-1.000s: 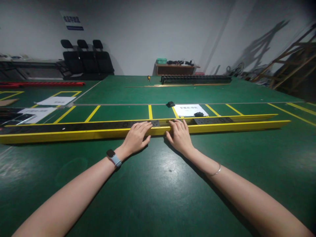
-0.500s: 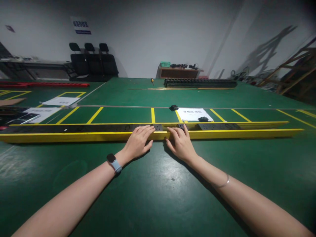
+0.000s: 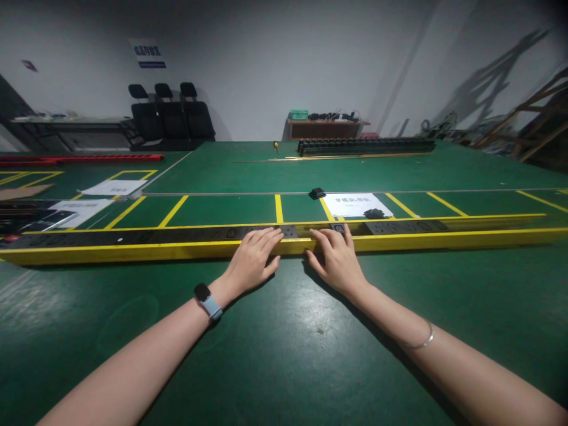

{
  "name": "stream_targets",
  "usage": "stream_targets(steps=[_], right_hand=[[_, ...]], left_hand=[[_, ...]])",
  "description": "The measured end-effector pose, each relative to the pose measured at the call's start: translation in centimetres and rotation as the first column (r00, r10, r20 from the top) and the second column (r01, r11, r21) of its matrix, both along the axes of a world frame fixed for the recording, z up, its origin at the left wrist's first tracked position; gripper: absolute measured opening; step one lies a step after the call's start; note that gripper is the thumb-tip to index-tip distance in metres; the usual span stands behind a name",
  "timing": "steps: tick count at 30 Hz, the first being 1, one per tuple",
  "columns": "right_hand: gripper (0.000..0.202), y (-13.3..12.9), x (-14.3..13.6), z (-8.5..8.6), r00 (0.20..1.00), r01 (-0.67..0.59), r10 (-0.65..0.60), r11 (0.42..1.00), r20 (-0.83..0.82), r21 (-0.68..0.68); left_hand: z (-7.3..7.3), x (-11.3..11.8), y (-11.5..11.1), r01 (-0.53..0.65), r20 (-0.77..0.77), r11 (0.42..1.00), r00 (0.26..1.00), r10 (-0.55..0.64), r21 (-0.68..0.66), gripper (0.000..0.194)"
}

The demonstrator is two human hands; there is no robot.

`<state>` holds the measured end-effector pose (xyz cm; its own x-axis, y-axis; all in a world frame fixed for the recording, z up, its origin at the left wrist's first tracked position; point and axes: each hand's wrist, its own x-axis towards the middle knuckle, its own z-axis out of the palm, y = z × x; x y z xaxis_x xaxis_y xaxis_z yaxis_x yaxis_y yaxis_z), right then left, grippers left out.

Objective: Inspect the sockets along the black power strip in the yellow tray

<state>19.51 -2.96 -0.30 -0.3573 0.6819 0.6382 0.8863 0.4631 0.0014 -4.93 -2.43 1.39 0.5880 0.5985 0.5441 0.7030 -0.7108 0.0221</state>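
Observation:
A long yellow channel rail [image 3: 213, 249] lies across the bench in front of me, holding black power-socket modules. My left hand [image 3: 255, 255] rests over its front edge, fingers stretched on the left row of sockets [image 3: 289, 231], thumb held apart. To the right, my right hand [image 3: 336, 255] has its fingers spread over the rail. Its fingertips are at a small single socket module [image 3: 338, 227], partly hidden by them. Bare channel shows on both sides of that module. Farther right in the rail sits another socket block [image 3: 394, 227].
Behind the rail are a white printed sheet [image 3: 357, 205] and two small black pieces, one [image 3: 317, 193] beside it and one [image 3: 375, 213] on it. Black strips [image 3: 366, 147] and a screwdriver [image 3: 276, 145] lie at the far side. Dark parts [image 3: 22, 216] crowd the left.
The view has shifted slightly, so the rail and hands appear farther right. My right hand and the small socket module have moved a little right, widening the gap from my left hand.

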Motion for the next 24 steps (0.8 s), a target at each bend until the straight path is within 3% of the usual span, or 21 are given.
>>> stream_targets(steps=[24], right_hand=[[0.056,0.24,0.24,-0.40,0.982,0.183,-0.184,0.983,-0.040,-0.015]], left_hand=[[-0.10,-0.04,-0.06,0.003,0.013,1.000,1.000,-0.003,-0.012,0.050]])
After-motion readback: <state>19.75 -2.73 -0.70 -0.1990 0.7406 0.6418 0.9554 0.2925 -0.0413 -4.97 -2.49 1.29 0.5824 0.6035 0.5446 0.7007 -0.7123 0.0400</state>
